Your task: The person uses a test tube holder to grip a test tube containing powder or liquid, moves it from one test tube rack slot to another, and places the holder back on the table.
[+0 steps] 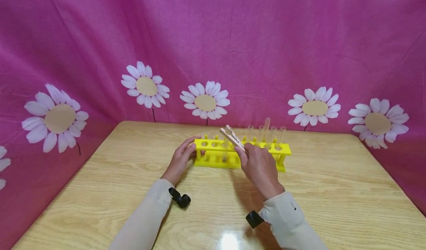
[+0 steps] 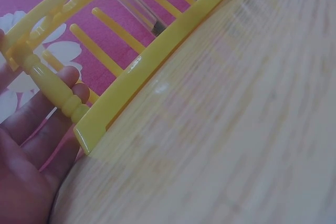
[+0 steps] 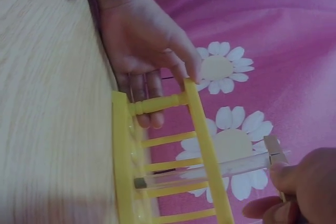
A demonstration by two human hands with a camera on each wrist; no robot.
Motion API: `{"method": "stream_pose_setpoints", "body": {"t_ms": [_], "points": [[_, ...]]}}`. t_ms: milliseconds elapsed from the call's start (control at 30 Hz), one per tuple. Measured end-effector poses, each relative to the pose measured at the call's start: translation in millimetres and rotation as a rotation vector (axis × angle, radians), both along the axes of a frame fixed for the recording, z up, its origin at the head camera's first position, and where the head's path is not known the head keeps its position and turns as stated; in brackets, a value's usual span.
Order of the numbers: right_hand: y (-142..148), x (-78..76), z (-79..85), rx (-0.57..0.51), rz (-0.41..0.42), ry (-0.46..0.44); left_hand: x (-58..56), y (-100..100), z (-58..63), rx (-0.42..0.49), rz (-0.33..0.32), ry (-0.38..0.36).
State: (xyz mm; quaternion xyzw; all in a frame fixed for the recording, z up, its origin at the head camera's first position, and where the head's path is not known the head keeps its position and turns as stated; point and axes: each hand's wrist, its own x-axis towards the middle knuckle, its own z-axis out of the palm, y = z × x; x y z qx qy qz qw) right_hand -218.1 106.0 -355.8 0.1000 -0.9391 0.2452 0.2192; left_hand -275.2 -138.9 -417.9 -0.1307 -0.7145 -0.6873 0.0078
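A yellow test tube rack [image 1: 284,149] stands upright on the table, its length running across in front of me. My left hand [image 1: 179,160] holds its left end, thumb at the top bar and fingers around the turned end post [image 2: 50,85]. My right hand [image 1: 261,166] grips a wooden test tube holder [image 1: 233,138] with a metal spring, above the rack's middle. In the right wrist view, the holder's tip is at the upper end of a clear test tube [image 3: 236,166]. That tube passes through a rack hole, dark matter at its bottom [image 3: 140,183].
Several more clear test tubes [image 1: 267,128] stand in the right half of the rack, one higher than the others. Short yellow pegs [image 1: 216,136] rise along its back. The wood-grain table [image 1: 206,209] meets a pink flowered cloth [image 1: 259,57] behind and at the sides.
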Motion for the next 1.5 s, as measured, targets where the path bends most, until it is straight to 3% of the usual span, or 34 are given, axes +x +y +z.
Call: {"method": "stream_pose_setpoints", "body": {"t_ms": [133,233,600,767,1067,1267,1500], "points": [[1.1,0.6,2.1,-0.024,0.001,0.076,-8.2,-2.2,-13.1,0.005,0.011,0.006],[2.0,0.8,3.6,-0.042,0.006,0.105,-9.6,-2.3,-16.3,0.003,0.011,0.023],[6.3,5.9,13.1,-0.126,-0.006,0.069,-7.9,0.4,-18.3,-0.015,0.039,0.034],[10.9,6.6,15.8,-0.122,-0.03,0.06,-7.0,1.5,-20.0,0.003,0.02,0.012],[24.5,2.2,23.8,-0.127,-0.051,0.039,-11.2,-1.6,-14.8,0.007,0.009,0.031],[51.3,6.1,31.7,-0.122,-0.104,0.048,-12.3,-3.5,-14.5,-0.032,0.027,0.011],[81.4,13.6,35.8,-0.171,-0.205,0.029,-5.6,-0.4,-6.0,0.006,-0.003,-0.026]]}}
